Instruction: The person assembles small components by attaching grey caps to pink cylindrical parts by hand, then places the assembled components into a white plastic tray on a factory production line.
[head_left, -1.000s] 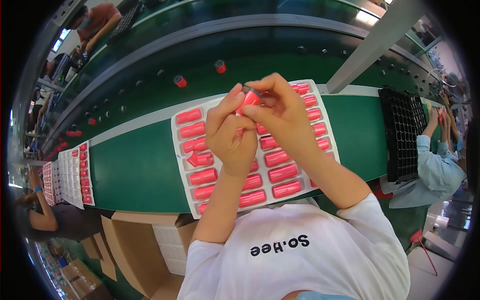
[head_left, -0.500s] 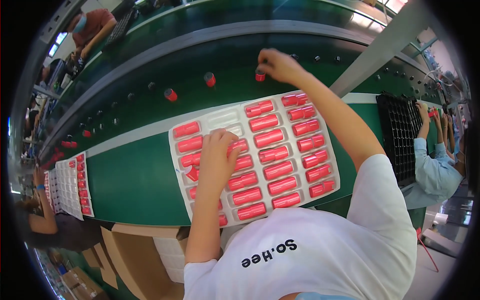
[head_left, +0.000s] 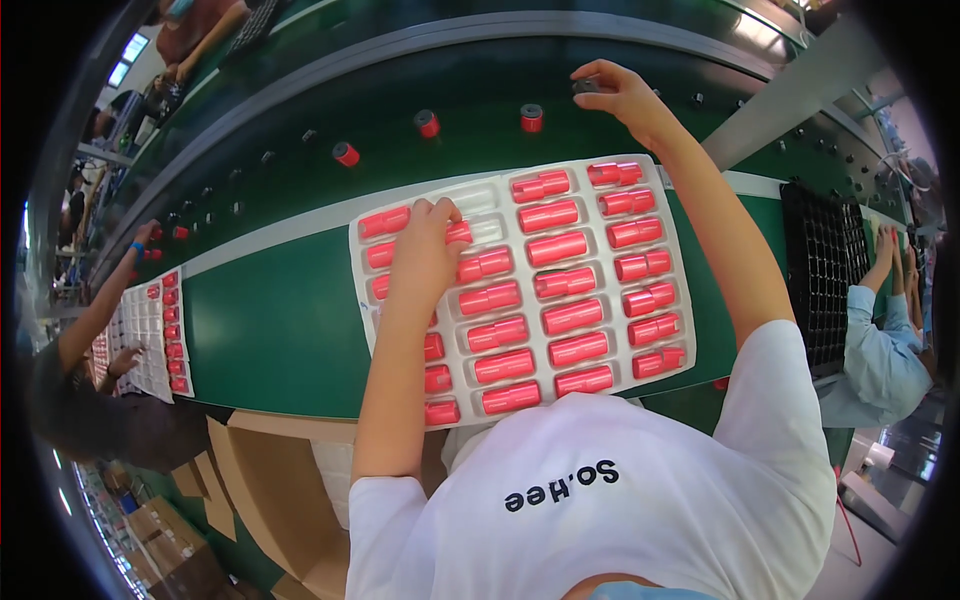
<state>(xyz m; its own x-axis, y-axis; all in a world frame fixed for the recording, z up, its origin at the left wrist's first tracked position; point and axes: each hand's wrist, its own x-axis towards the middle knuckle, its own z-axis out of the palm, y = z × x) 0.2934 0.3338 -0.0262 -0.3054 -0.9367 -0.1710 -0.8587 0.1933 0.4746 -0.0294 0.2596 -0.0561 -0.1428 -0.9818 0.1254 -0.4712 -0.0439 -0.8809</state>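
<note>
A white moulded tray (head_left: 362, 262) lies in front of me, with glossy red tubes (head_left: 557, 248) in most of its pockets. My left hand (head_left: 428, 250) is over its upper left part, the fingers closed on the end of a red tube (head_left: 459, 232) at the second pocket of the second column. Clear pockets show beside and above that tube. Beyond the tray, my right hand (head_left: 625, 98) is raised over the dark green belt, thumb and fingers closed around a small black cap (head_left: 586, 87). Left of it, a red piece with a black top (head_left: 531, 118) stands upright.
Two more red pieces with black tops (head_left: 427, 123) stand on the belt (head_left: 470, 90), among small black caps. A slanted grey post (head_left: 760, 110) rises at right near a black grid tray (head_left: 812, 270). Co-workers are at both sides. An open cardboard box (head_left: 270, 500) is below left.
My right hand has left the red piece with the black top and moved right to a black cap. My left hand has shifted up the tray to the second pocket. The view has tilted slightly.
</note>
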